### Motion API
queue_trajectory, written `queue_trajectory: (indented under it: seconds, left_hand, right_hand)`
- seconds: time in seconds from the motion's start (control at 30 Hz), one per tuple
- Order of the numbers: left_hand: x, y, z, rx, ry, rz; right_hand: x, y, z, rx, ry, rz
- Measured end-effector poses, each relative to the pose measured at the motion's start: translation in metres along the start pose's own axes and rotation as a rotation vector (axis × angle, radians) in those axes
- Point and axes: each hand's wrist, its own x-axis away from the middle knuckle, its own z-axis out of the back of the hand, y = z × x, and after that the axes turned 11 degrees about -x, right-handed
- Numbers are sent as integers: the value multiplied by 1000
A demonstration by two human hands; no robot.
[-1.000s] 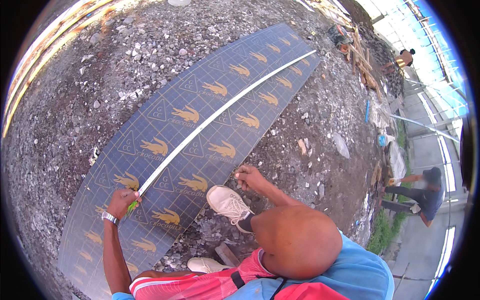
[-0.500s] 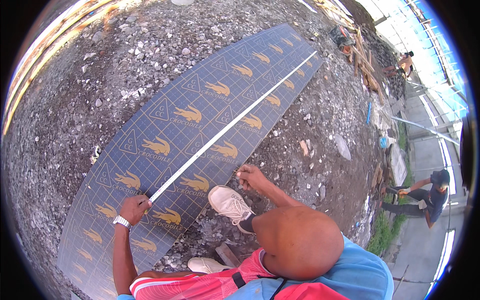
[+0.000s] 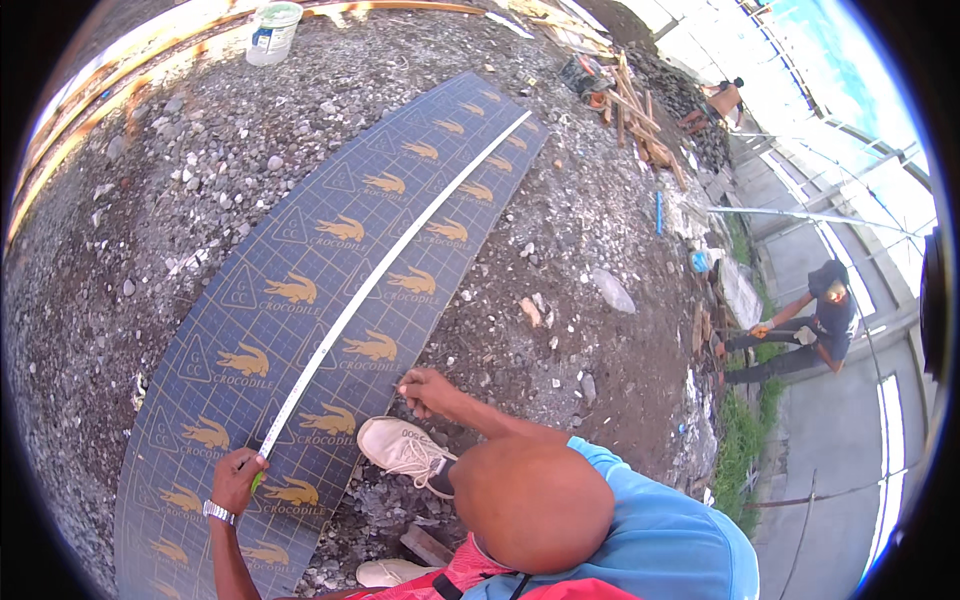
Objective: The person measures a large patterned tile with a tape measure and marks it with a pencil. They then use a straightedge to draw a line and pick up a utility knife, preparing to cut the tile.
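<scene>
A long dark blue plywood panel with a printed gold pattern and light grid lines lies on the gravel. Along it runs the white blade of a tape measure, from near the far end down to my left hand. That hand, with a metal-banded watch on its wrist, grips the tape measure; a bit of green shows under the fingers. My right hand is at the panel's right edge, fingers curled and pinched. Whatever they may hold is too small to make out.
A white bucket stands at the far left near long timber lengths. Scrap wood is piled at the far right. My shoe is beside the panel's right edge. One person works with a long-handled tool by a grey wall; another is farther off.
The view has shifted, bringing the white bucket into sight. My left hand still grips the tape measure on the panel, and my right hand stays by the right edge.
</scene>
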Motion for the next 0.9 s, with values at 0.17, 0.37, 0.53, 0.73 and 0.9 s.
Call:
queue_trajectory:
  seconds: [0.17,0.37,0.53,0.73,0.9]
  left_hand:
    - [-14,0,8,-37,75,8]
    - [-27,-11,12,47,87,-14]
    - [-30,-19,22,42,117,11]
    - [-25,-34,44,-161,186,40]
    - [-36,-33,62,-185,192,47]
  right_hand:
    - [2,-4,1,-37,-4,7]
    - [5,3,4,-41,2,0]
    - [6,4,7,-8,54,-38]
    - [8,-6,-1,-36,18,-50]
    - [7,-9,-3,16,42,-100]
